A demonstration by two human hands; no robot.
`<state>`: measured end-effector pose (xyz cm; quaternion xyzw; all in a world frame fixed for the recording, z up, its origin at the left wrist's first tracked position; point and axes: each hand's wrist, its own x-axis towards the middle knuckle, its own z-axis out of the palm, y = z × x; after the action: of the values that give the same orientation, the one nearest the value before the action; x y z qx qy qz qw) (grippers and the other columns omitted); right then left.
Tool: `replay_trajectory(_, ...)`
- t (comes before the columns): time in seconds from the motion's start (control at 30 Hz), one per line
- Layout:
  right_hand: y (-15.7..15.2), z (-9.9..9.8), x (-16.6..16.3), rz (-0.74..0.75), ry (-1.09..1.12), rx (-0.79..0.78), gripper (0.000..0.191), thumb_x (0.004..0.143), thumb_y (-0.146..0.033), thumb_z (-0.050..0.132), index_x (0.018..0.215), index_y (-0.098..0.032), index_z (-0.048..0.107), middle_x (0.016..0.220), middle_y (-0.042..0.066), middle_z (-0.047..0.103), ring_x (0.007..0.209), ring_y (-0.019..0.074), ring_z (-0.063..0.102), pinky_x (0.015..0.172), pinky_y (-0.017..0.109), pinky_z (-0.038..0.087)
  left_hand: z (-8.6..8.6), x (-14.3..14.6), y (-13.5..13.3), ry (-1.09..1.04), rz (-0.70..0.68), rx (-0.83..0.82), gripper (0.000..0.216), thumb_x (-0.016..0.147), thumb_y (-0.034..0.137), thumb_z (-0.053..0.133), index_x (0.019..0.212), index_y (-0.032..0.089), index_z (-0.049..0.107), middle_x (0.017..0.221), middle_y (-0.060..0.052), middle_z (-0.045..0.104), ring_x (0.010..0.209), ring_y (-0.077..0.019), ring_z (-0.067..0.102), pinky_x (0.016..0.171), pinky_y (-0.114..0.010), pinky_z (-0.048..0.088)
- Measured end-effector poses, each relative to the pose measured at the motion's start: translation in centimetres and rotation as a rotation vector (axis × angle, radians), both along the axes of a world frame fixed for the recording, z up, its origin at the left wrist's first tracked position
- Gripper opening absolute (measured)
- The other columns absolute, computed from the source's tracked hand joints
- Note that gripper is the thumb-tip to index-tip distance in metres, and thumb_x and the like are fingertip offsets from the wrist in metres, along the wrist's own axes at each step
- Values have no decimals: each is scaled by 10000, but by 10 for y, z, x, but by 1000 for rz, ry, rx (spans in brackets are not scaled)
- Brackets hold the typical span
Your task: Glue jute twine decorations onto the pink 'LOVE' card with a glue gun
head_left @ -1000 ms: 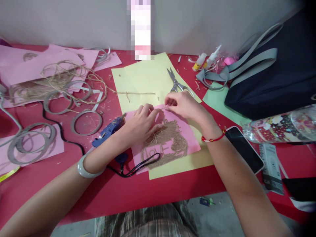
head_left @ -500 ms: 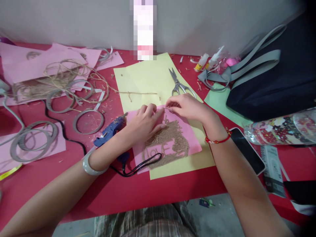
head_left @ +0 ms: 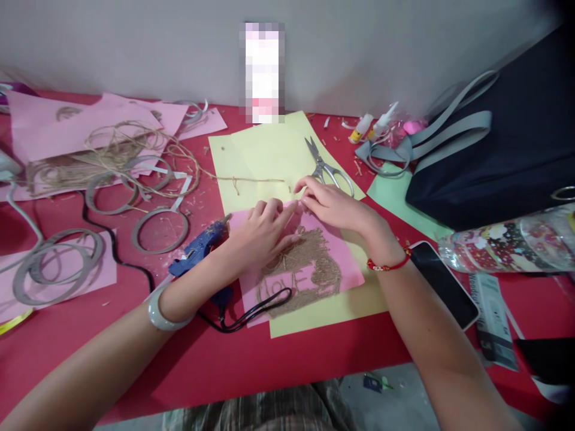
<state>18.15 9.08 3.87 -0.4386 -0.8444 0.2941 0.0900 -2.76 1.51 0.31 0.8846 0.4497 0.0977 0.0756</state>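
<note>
A pink sheet of paper [head_left: 353,272] bears a twine picture [head_left: 326,254] with the word "LOVE" and a heart. My left hand [head_left: 265,230] lies over the sheet's upper left part, fingers apart, index finger reaching towards the other hand. At the sheet's top edge, my right hand [head_left: 327,203] has its fingers bent in a pinch; whatever is between them is too small to make out. Beside my left forearm lies a blue glue gun [head_left: 197,248], its black cord [head_left: 251,314] looping over the sheet's lower corner. Silver scissors [head_left: 326,164] rest just beyond my right hand.
Yellow paper [head_left: 265,149] lies under the pink sheet. Loose twine [head_left: 193,164] and tape rings [head_left: 160,230] spread leftward. On the right are a phone [head_left: 442,284], a clear bottle [head_left: 512,242], a dark bag [head_left: 485,161] and small glue bottles [head_left: 362,129].
The whole view has shifted slightly, so things sit lower in the picture. My right index finger has lifted a little from the thumb; my left hand stays on the sheet.
</note>
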Motion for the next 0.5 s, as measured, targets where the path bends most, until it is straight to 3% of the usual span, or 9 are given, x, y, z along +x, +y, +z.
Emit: replay_trajectory(0.5,0,-4,-3,-21,106,-15,136,1005,-159,425,1065,-251,505,787,-1,607,748,202,571,736,336,391,1,3,1,35,0,25,694,1092,556,289,1603,92,361,1236,-211,536,1008,-314,517,968,-486,490)
